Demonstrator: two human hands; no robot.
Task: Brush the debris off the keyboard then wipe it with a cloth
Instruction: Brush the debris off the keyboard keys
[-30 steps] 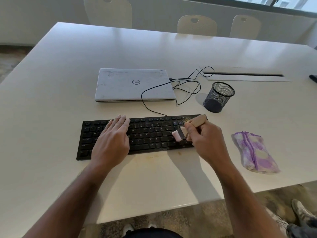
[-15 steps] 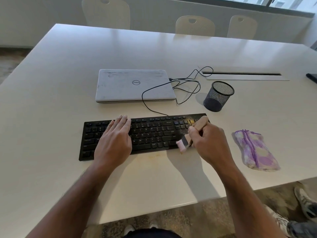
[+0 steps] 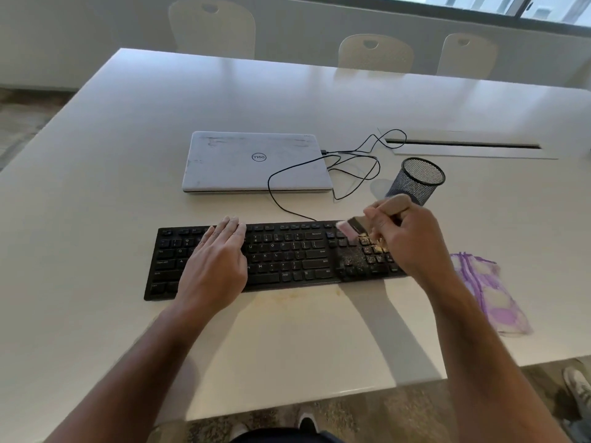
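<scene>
A black keyboard [image 3: 287,260] lies across the white table [image 3: 128,155]. Yellowish debris [image 3: 367,251] speckles its right end, over the number pad. My left hand [image 3: 214,263] rests flat on the keyboard's left half, fingers straight. My right hand [image 3: 406,238] grips a small brush [image 3: 355,225] by its tan wooden handle; the pale bristles touch the keyboard's top right edge. A purple and white cloth [image 3: 489,295] lies folded on the table to the right of the keyboard.
A closed white laptop [image 3: 256,161] sits behind the keyboard, with a black cable [image 3: 351,167] looping beside it. A black mesh pen cup [image 3: 415,180] stands behind my right hand. The near table edge is close. Chairs line the far side.
My right hand has lifted the brush from the keyboard's front edge back up to its top right edge. The left hand has stayed put.
</scene>
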